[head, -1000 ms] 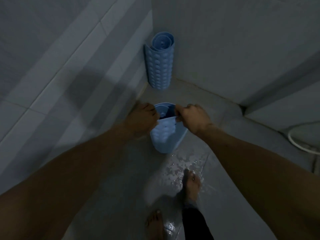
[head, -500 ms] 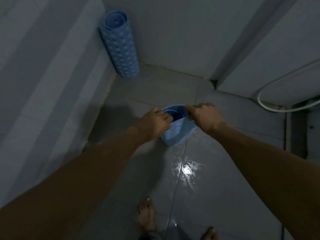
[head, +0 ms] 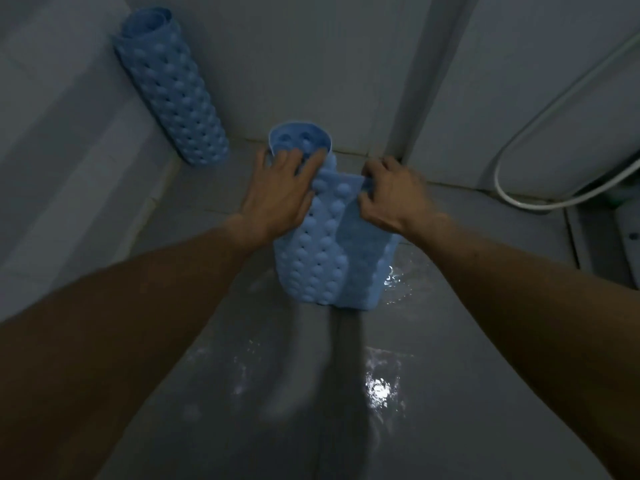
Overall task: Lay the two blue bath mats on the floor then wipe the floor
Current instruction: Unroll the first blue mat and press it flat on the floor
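A rolled blue bath mat (head: 322, 251) with raised bumps hangs upright above the wet floor, held between both hands. My left hand (head: 278, 194) lies over the roll's top with fingers spread on it. My right hand (head: 391, 195) pinches the mat's loose outer edge, which is peeled a little away from the roll. A second rolled blue bath mat (head: 173, 88) leans upright in the corner at the upper left, untouched.
The grey tiled floor (head: 311, 393) is wet, with bright puddle glints at the lower right. Tiled walls close in on the left and behind. A white hose (head: 519, 157) loops along the wall at the right.
The held mat has been lifted higher and nearer the camera. Its outer edge has started to come away from the roll. My left hand moved from the rim onto the roll's side.
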